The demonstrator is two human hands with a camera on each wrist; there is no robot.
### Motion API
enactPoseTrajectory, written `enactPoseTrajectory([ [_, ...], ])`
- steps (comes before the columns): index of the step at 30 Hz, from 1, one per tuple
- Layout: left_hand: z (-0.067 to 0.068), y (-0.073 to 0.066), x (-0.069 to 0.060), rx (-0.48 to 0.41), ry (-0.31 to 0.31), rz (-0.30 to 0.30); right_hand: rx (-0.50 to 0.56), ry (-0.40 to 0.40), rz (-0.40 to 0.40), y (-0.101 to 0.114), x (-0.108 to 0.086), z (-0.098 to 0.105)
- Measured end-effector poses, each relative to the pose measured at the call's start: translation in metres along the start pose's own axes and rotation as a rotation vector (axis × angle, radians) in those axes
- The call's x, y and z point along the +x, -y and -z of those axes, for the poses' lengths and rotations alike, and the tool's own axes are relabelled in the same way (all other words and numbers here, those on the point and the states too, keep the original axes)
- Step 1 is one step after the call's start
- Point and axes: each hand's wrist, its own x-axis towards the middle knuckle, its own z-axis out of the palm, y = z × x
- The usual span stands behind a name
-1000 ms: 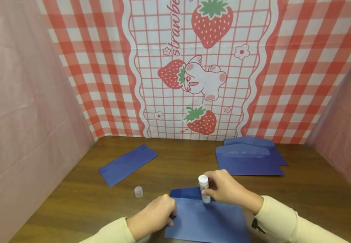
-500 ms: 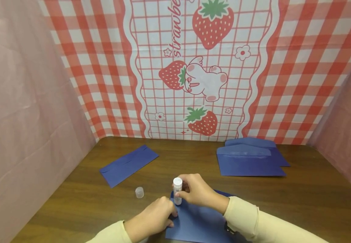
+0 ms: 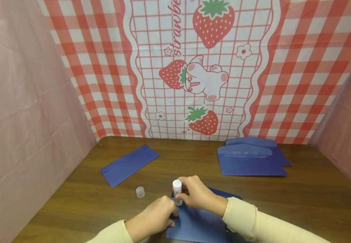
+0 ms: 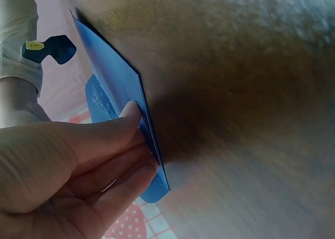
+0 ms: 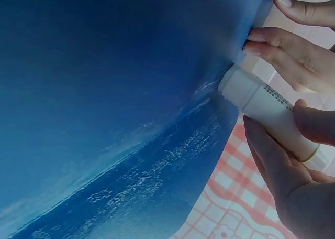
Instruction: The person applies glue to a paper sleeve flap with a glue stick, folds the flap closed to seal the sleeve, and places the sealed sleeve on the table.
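A blue envelope (image 3: 198,224) with its flap at the far side lies in front of the person. The right hand (image 3: 198,194) holds a white glue stick (image 3: 177,192) upright at the envelope's left end. In the right wrist view the glue stick (image 5: 261,100) touches the envelope (image 5: 104,76) near the flap crease, and glossy streaks mark the flap (image 5: 157,171). The left hand (image 3: 155,216) pinches the envelope's left edge; in the left wrist view the thumb of this hand (image 4: 78,171) lies on the envelope (image 4: 118,74), fingers at its edge.
A clear cap (image 3: 140,192) stands on the wooden table (image 3: 81,206), left of the envelope. Another blue envelope (image 3: 130,165) lies at the back left. Two overlapping envelopes (image 3: 251,164) with raised flaps lie at the back right, before the checked cloth (image 3: 102,67).
The right hand has moved left along the flap crease with the glue stick, from the middle to the envelope's left end. The left hand has stayed nearly in place.
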Motion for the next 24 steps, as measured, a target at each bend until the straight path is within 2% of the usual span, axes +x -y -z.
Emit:
enactPoseTrajectory([
  [5,0.001,-0.002,0.000,-0.016,0.006,0.019,0.000,0.003,-0.011,0.000,-0.006,0.003],
  [24,0.001,-0.002,0.000,0.009,-0.006,0.007,-0.002,-0.011,-0.073,-0.013,-0.034,0.026],
])
